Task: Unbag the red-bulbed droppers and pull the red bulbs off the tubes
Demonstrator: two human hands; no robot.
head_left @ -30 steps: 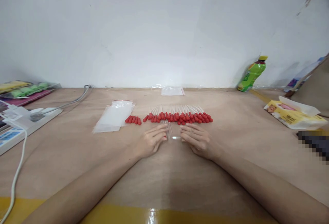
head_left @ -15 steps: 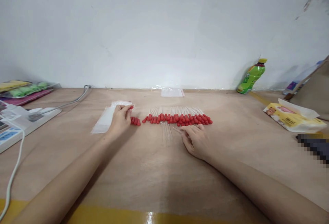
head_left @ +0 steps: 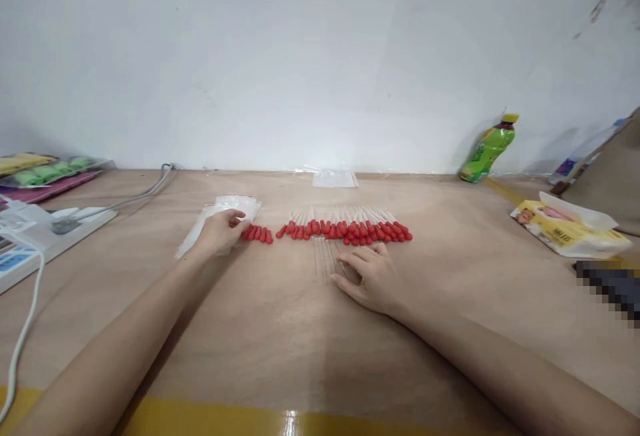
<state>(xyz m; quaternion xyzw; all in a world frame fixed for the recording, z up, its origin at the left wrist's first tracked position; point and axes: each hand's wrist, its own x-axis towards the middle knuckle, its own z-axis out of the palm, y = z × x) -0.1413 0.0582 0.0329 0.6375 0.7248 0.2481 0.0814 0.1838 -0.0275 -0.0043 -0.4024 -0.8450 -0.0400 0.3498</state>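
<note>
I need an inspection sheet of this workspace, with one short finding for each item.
Surface: brown tabletop covering, glossy yellow strip along near edge.
Job's things: small red bulb-shaped pieces in a short row; thin clear tubes with red bulb-shaped ends, fanned out; loose thin clear tubes nearer the person; flat clear plastic bags.
Clutter: green bottle with yellow cap, yellow tissue pack, right side.
Hands: left hand beside red pieces, right hand beside loose tubes; grip unclear for both.
Cables: grey cable and white cable around long white power strip, left.
Surroundings: white wall behind.
Spills: nothing seen.
</note>
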